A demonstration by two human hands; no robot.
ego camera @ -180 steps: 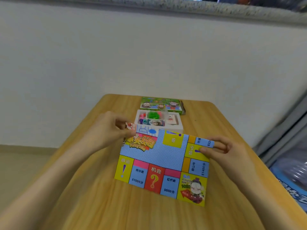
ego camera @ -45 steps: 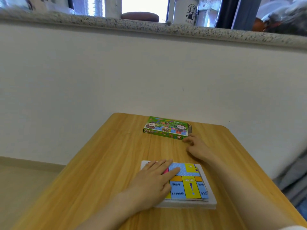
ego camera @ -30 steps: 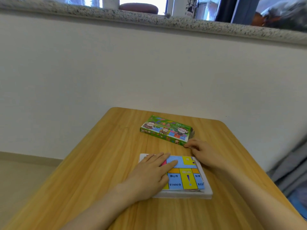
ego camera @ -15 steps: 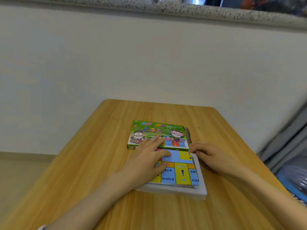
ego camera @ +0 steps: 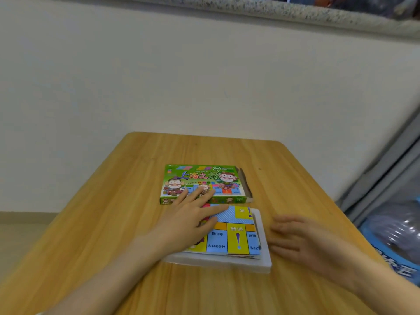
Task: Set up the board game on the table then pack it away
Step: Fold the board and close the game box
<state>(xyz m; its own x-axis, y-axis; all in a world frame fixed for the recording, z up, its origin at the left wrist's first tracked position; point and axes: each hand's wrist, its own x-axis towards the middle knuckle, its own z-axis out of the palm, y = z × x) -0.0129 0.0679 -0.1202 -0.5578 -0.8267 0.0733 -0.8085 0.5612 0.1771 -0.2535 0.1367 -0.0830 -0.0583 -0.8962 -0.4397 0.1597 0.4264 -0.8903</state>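
Wooden table against a white wall. Left hand stays flat on the folded game board lying in the white tray, fingertips over the green game box behind. Right hand, fingers spread, has left the box corner and is now beside the tray.

— Bright green on the box, with cartoon faces and multicoloured lettering.
— And on the folded board?
— Blue with fine pale dots near the middle; yellow squares with purple exclamation marks, pale blue squares with dark print, orange strips above.
— Plain white for the tray. Honey-coloured wood grain across the table.
— Off-white on the wall, speckled grey along the ledge.
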